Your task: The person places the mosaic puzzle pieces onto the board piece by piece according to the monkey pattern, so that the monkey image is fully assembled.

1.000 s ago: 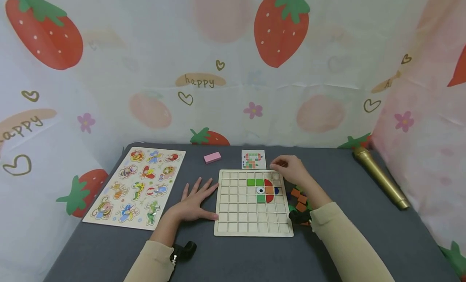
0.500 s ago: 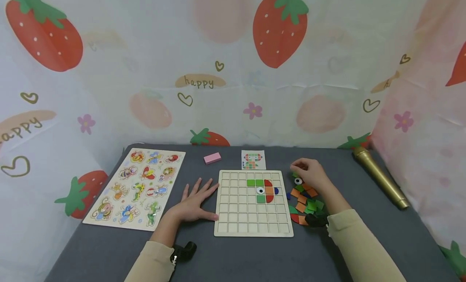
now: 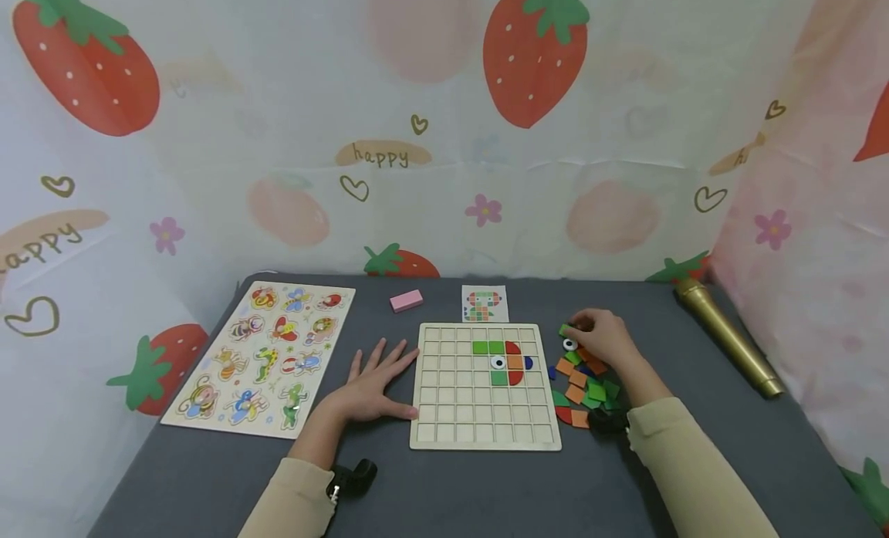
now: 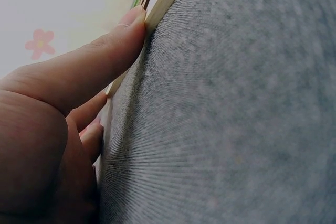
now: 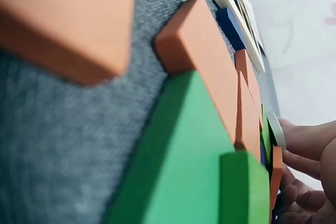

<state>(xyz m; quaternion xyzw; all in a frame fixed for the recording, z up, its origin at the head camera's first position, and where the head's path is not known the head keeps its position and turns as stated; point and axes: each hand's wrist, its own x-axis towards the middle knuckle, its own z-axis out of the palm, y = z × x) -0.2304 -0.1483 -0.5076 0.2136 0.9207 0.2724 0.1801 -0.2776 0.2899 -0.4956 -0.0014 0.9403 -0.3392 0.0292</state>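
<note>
My left hand [image 3: 364, 391] lies on the table with fingers spread. Its thumb [image 4: 113, 45] presses the edge of the wooden grid board [image 3: 444, 418], and its fingertips reach the board's left side. Several green, red, orange and blue tiles plus an eye tile [image 3: 498, 362] sit in the board's upper right cells. Right of the board, my right hand [image 3: 606, 339] bends its fingers down at the far end of a heap of loose tiles [image 3: 578, 378]. In the right wrist view the fingers are beside a white round tile [image 5: 275, 129]; whether they pinch anything is hidden.
A picture card [image 3: 485, 303] lies behind the board, with a pink block [image 3: 406, 301] left of it. At the left is a puzzle board with insect pictures [image 3: 232, 356]. A gold microphone-like tube [image 3: 728, 339] lies far right. Patterned cloth hangs behind the table.
My right hand has moved right from the board's upper right corner to the loose tiles, then lowered its fingers among them. The left hand stays in place.
</note>
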